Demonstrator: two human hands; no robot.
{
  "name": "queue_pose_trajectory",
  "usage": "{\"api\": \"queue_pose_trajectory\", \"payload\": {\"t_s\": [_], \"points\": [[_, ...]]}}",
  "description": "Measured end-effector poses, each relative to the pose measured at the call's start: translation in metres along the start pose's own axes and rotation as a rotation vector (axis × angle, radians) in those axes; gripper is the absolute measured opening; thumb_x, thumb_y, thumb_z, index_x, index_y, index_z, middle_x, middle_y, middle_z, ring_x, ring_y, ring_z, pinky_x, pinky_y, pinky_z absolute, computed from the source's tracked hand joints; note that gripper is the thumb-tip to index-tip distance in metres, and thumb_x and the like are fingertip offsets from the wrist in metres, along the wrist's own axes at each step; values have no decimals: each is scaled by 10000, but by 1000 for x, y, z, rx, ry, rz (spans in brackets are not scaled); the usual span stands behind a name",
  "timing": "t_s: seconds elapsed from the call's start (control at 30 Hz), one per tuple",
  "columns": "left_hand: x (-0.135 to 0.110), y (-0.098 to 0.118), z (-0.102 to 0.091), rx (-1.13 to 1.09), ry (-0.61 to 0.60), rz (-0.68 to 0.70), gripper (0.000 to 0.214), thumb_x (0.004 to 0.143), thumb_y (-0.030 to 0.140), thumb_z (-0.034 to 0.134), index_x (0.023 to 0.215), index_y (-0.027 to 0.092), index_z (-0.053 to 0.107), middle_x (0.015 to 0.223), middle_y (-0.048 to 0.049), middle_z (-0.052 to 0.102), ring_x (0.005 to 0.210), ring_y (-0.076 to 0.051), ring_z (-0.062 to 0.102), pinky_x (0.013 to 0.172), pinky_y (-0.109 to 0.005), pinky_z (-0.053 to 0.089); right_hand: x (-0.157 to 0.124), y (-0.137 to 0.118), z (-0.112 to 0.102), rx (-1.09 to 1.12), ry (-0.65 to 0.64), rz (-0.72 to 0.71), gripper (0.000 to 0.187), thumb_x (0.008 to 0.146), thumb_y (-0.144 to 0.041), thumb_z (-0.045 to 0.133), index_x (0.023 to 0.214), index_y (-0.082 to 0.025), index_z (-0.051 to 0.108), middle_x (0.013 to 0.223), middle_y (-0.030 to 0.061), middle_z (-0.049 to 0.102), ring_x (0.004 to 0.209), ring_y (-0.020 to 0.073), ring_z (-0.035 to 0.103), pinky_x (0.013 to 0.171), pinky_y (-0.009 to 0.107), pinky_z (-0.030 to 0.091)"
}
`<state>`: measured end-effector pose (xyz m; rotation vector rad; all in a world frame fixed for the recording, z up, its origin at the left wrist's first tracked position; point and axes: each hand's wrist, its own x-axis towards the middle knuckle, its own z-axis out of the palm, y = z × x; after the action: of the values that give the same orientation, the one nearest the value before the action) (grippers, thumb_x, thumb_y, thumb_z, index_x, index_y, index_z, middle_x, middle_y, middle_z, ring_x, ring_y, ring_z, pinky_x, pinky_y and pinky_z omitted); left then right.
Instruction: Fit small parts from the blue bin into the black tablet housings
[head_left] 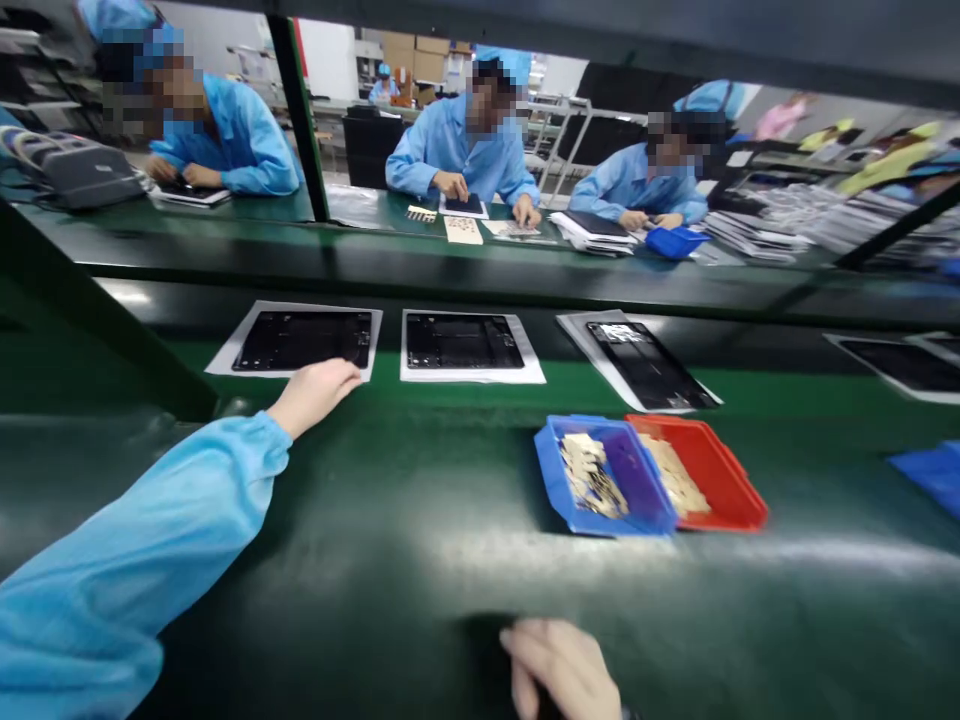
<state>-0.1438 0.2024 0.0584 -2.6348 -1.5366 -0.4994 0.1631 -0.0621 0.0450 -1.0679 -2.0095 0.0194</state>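
My left hand (316, 396) reaches to the front edge of a white sheet (363, 372) at the left. Its fingers are pressed together near the sheet's right corner; what they pinch, if anything, is hidden. On this sheet lies a black tablet-sized panel (300, 340). Beside it, a second black panel (465, 341) rests on another white sheet (531, 362). My right hand (562, 665) is low over the green bench, slightly blurred. Its fingers are bent, with the thumb apart and nothing visible between them.
A blue bin (651, 490) and a red bin (735, 500) with small pale pieces stand on the bench (360, 560). Another black panel (652, 365) lies askew behind them. A green post (97, 300) slants at the left. Several co-workers in blue sit opposite, including one person (469, 140).
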Motion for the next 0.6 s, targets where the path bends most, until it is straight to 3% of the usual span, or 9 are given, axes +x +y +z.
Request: {"api": "queue_pose_trajectory", "payload": {"t_s": [0.07, 0.17, 0.23, 0.37, 0.47, 0.6], "points": [[-35, 31, 1, -169, 16, 60, 288, 911, 378, 444, 835, 182, 640, 868, -41, 669, 805, -175, 619, 743, -264, 463, 8, 6, -14, 9, 45, 54, 260, 798, -91, 466, 991, -212, 593, 624, 4, 656, 529, 152, 631, 518, 257, 506], [-83, 82, 5, -448, 16, 52, 293, 872, 419, 504, 752, 193, 648, 770, -15, 675, 711, -156, 624, 674, -243, 474, 28, 34, -39, -205, 159, 400, 219, 839, -136, 417, 935, -189, 608, 825, 64, 685, 762, 187, 666, 698, 300, 528], [-107, 119, 11, -632, -22, 21, 252, 864, 387, 524, 769, 208, 674, 787, -8, 697, 728, -159, 641, 698, -247, 490, 47, 61, -53, -378, 0, 680, 271, 870, -164, 365, 1003, -148, 600, 968, 104, 680, 931, 209, 644, 821, 325, 500], [-128, 187, 28, -1065, -80, -183, 218, 862, 308, 510, 855, 182, 688, 811, -33, 716, 725, -160, 672, 714, -264, 536, 79, 110, -56, -462, -178, 815, 214, 868, -186, 480, 995, -108, 634, 963, 132, 684, 962, 244, 632, 867, 359, 471], [-129, 214, 38, -1211, -3, -266, 201, 836, 273, 523, 939, 163, 655, 894, -56, 696, 793, -155, 668, 744, -266, 542, 85, 124, -44, -530, -296, 918, 225, 869, -266, 564, 1019, -106, 614, 1018, 108, 648, 943, 223, 621, 839, 404, 491], [-130, 216, 39, -1206, 92, -274, 226, 783, 284, 590, 984, 182, 599, 770, -6, 639, 682, -120, 631, 644, -224, 518, 79, 124, -32, -576, -348, 977, 282, 891, -327, 544, 1112, -152, 560, 1110, 69, 595, 937, 190, 605, 799, 401, 515]]}}
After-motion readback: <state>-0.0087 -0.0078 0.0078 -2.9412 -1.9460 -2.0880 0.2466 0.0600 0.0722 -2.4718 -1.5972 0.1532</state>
